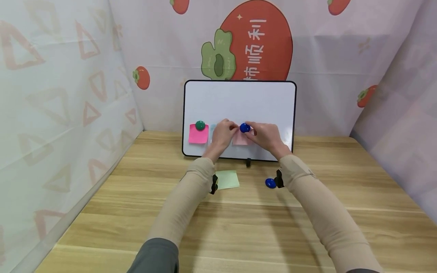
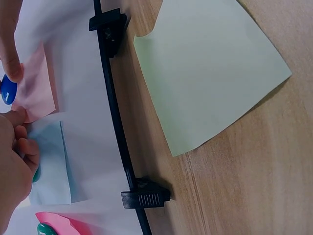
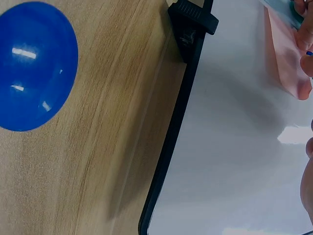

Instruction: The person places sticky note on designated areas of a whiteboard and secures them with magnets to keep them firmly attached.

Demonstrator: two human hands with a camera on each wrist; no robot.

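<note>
On a whiteboard (image 1: 239, 100), my left hand (image 1: 222, 134) pinches the upper left edge of a pale pink sticky note (image 1: 240, 140). Between thumb and fingers, my right hand (image 1: 268, 135) grips a round blue magnet (image 1: 244, 127) at the note's top. Left of that note is a light blue sticky note (image 2: 51, 169), mostly behind my left hand in the head view; a sliver of green magnet (image 2: 36, 174) shows on it in the left wrist view. Farther left, a green magnet (image 1: 200, 125) sits at the top of a bright pink sticky note (image 1: 198, 137).
A pale green sticky note (image 1: 228, 179) lies on the wooden table (image 1: 239, 227) before the board, one edge curling up. Another blue magnet (image 1: 271, 183) rests near my right wrist. Black clip feet (image 2: 146, 198) hold the board's lower edge. Printed fabric (image 1: 164, 45) hangs behind.
</note>
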